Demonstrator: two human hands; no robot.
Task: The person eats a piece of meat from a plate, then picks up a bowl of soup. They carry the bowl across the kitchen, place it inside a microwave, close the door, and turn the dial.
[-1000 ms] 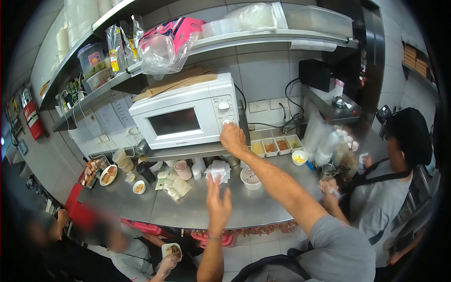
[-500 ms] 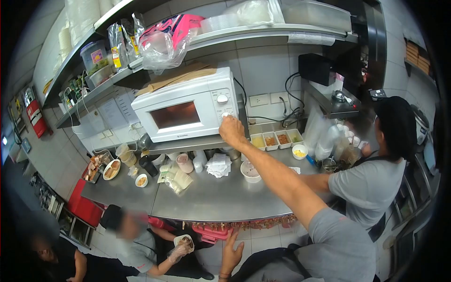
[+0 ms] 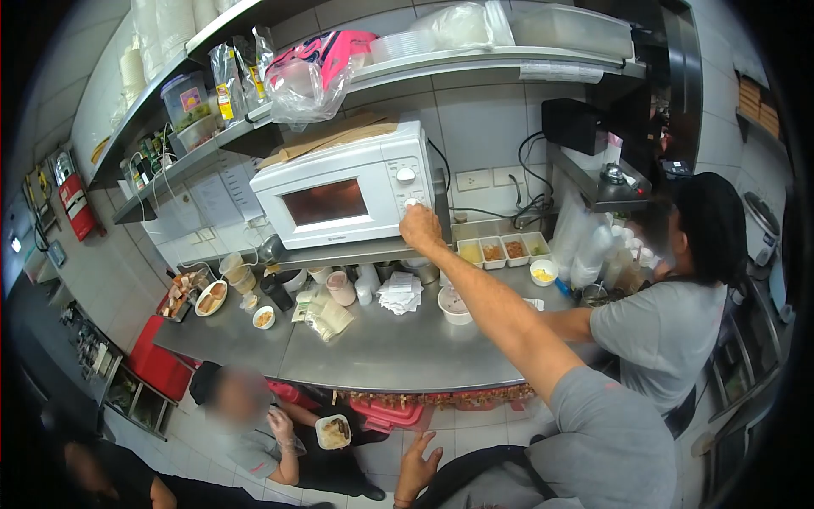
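Observation:
My right hand point(image 3: 422, 229) is stretched out to the white microwave point(image 3: 326, 225), its fingers closed round the lower knob point(image 3: 412, 204) on the control panel. The upper knob point(image 3: 406, 175) shows just above my fingers. Behind the dark door window point(image 3: 326, 204) there is an orange glow. Low in front of my body is my left hand point(image 3: 419, 469), below the counter edge, fingers apart and holding nothing. Below my right forearm, a white tub point(image 3: 455, 316) stands on the steel counter point(image 3: 381, 360), partly covered by the arm.
At right a co-worker point(image 3: 670, 314) in a black cap reaches over the counter. A seated person point(image 3: 263, 433) at lower left holds a food container point(image 3: 333, 432). Topping trays point(image 3: 493, 253) sit right of the microwave. A loaded shelf point(image 3: 475, 58) runs overhead. A pink crate point(image 3: 390, 416) is below.
My view has shifted slightly; my right hand stays at the lower knob. The seated person's gloved hand has risen from the food container toward the head. My left hand has dropped a little.

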